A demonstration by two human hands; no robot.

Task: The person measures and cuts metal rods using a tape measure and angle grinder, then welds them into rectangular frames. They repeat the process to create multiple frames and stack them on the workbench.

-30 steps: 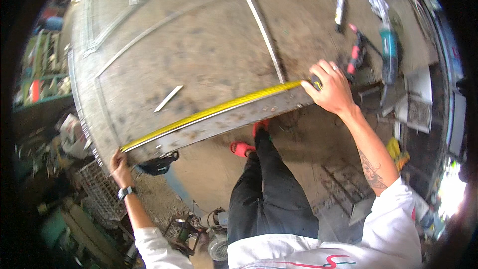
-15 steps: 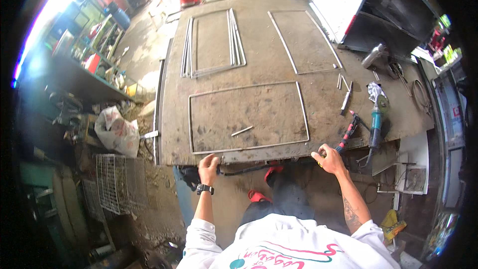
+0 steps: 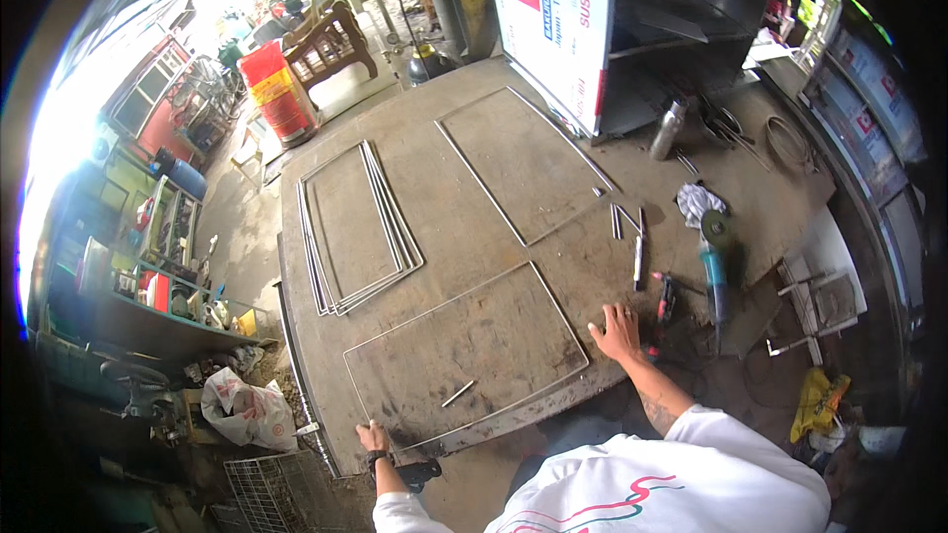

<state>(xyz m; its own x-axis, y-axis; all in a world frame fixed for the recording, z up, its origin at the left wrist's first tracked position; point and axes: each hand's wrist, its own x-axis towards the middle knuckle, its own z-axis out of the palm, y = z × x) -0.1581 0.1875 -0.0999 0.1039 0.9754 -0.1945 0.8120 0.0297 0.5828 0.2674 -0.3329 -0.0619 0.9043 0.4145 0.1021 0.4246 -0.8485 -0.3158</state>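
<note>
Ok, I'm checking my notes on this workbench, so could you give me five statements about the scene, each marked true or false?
1. The person's left hand is at the near left corner of the thin metal rectangular frame closest to the person. True.
2. The short silver metal rod lies outside that frame. False: the rod lies within its outline.
3. The teal-and-black angle grinder is to the right of the person's right hand. True.
4. The crumpled white plastic bag sits on the brown tabletop. False: the bag is off to the left of it.
5. The crumpled white cloth lies next to the grinder. True.
</note>
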